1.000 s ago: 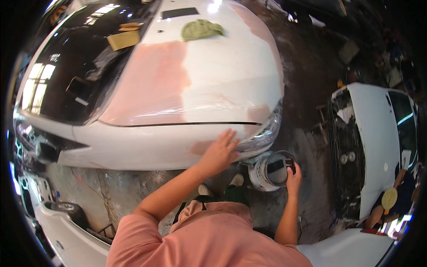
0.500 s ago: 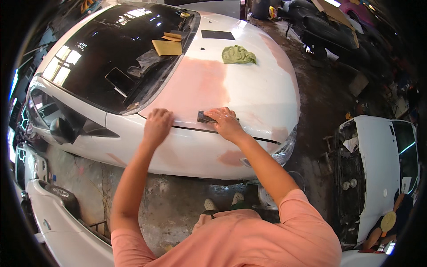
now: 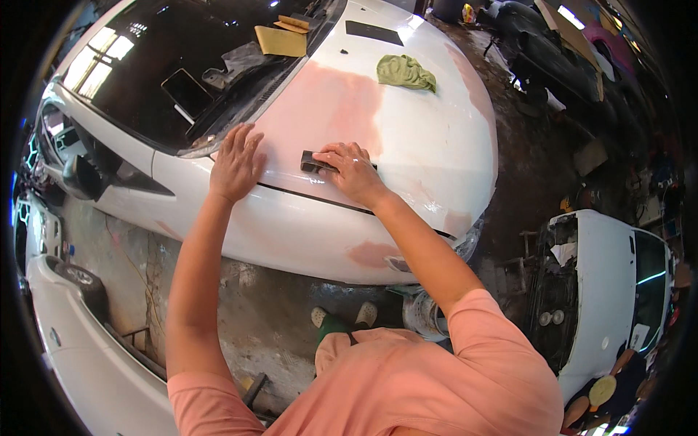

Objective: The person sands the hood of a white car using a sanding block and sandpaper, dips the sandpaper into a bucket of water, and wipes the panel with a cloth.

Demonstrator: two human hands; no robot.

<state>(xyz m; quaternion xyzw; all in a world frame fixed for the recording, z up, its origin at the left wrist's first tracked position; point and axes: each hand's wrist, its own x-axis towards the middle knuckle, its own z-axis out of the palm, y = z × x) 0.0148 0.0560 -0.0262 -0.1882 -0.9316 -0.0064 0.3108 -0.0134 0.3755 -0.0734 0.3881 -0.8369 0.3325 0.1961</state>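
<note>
On the hood [image 3: 443, 138], R hand [image 3: 354, 174] grips a dark block [image 3: 310, 161], set on the pink patch [image 3: 331, 102]; L hand [image 3: 236, 166], empty w/ fingers extended, is at hood's rear corner nr windshield [image 3: 149, 80]. Prob. best: keep block flat, press evenly, ease off nr hood's side edge.

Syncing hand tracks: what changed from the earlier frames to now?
Right hand carried the dark block from the bucket forward and left onto the pink patch of the hood; held in all three pictures. Left hand moved from the white fender leftward to the hood's rear corner, near the windshield. Nothing visibly let go. Unchanged: green cloth and black sheet on the hood.
</note>
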